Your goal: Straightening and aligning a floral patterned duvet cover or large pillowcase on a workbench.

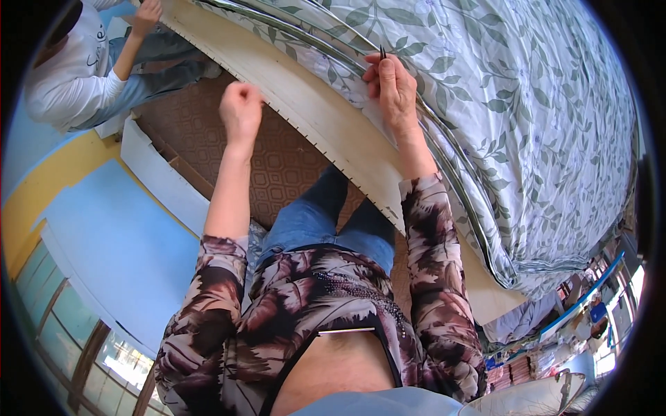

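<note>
My right hand rests on the edge of a leaf-patterned quilt and pinches a thin dark needle-like tool that sticks up from its fingers. My left hand is closed in a loose fist, raised above the brown patterned floor, apart from the quilt; whether it grips a thread I cannot tell. The quilt lies across a pale wooden board with a notched edge, and its striped border runs under my right hand.
Another person in a white top and jeans sits at the upper left with a hand on the board's far end. A blue and yellow wall lies to the left. Shelves with stacked goods show at the lower right.
</note>
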`<state>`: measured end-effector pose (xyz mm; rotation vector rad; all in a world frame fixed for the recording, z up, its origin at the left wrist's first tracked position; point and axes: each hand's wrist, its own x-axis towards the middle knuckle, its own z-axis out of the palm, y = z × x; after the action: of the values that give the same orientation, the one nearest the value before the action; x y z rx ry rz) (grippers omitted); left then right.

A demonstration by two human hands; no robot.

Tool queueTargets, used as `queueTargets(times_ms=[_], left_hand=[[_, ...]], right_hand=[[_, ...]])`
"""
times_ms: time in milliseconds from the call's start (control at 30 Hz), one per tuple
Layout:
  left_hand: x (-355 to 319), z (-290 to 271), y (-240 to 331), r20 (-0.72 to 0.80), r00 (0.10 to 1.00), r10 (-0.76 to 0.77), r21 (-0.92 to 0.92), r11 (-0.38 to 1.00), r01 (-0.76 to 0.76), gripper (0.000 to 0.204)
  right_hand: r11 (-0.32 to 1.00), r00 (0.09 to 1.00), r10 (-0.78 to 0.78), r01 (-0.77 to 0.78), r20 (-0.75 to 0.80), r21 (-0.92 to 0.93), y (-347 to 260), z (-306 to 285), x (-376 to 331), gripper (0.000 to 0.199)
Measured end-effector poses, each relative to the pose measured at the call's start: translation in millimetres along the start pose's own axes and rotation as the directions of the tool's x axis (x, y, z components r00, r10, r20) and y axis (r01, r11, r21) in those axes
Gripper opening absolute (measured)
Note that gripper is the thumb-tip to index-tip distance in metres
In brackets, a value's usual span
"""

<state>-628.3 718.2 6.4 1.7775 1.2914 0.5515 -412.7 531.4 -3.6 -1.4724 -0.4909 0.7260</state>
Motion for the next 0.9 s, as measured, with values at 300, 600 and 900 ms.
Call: queueTargets(times_ms=[300,600,900], left_hand=[[-15,-8,0,0.023,0.934,0.356,0.652,0.703,-0.284,0.056],[9,92,43,-0.173,0.907,0.385,0.189,0.916,-0.353,0.059],[79,92,63,-0.251,0.967,-0.048,0.036,0.998,0.059,0.034]], right_hand=[[1.0,1.0,-0.003,0.003,-0.003,0.003,2,3,2,0.039],[0.995,0.998,0.046,-0.042,-0.037,0.093,9,2,1,0.039],[1.0,0.999,0.031,-0.031,-0.022,0.0,7,2,1,0.046]])
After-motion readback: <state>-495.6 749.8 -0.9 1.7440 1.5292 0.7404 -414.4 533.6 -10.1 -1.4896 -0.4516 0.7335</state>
